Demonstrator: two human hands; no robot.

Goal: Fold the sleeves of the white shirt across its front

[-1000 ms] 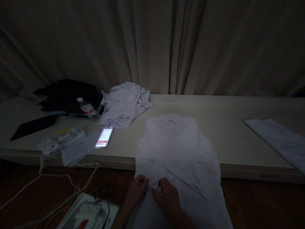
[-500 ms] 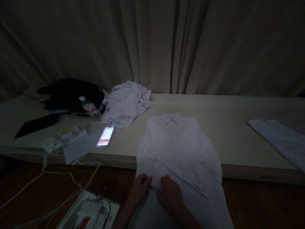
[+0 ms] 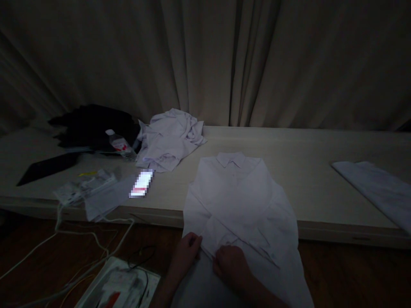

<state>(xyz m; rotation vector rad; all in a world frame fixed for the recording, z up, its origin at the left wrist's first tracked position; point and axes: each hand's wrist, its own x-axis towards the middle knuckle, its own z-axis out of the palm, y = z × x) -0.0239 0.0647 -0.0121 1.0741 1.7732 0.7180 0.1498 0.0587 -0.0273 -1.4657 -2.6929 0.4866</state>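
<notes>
A white collared shirt lies front side up, its collar on the table and its lower part hanging over the front edge toward me. Both sleeves are folded inward across the front. My left hand is closed, thumb and finger pinching the edge of a sleeve cuff near the shirt's left side. Just to its right, my right hand is curled closed on the same cuff, its fingertips partly hidden. The other cuff lies loose on the shirt front.
On the table lie a crumpled white shirt, a plastic bottle, black clothing, a lit phone and a power strip. Folded white cloth lies right. Cables and a white bin sit below.
My right hand has moved slightly down and right along the cuff, its fingers curling in more. My left hand has shifted a little left.
</notes>
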